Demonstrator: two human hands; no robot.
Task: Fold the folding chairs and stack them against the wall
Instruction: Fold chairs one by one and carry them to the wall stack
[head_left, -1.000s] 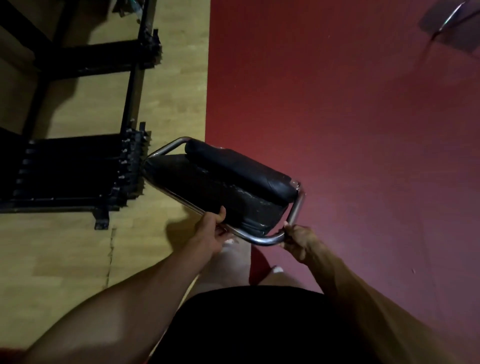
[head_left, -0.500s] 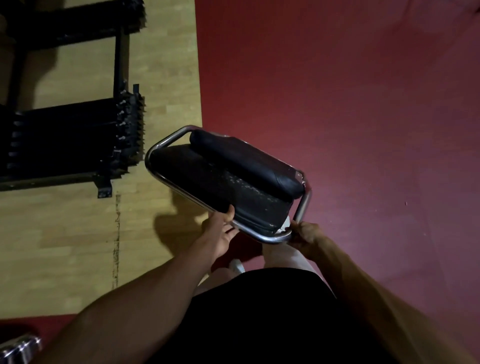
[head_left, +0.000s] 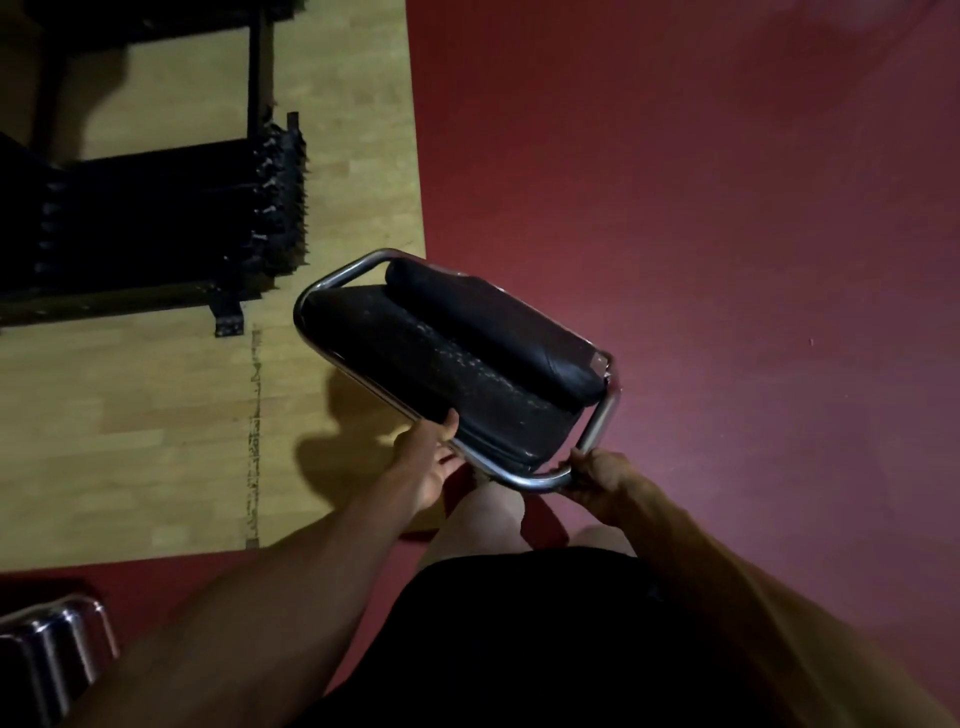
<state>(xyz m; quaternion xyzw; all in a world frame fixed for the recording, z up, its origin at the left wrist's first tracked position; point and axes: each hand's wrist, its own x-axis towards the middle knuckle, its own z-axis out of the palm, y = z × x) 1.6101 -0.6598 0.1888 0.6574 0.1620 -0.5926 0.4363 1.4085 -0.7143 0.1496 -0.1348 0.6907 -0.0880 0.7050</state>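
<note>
Obs: folded chair (head_left: 457, 358) off floor, long axis running up-left from fingers. L hand (head_left: 426, 460) wrapped on near rail; R hand (head_left: 602, 475) clenched round frame corner.

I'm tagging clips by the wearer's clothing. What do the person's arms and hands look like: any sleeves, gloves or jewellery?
The left arm and right arm are bare, no sleeve in view. The left hand and right hand wear no gloves; no watch, ring or band shows in the dim light. The shorts are black.
</note>
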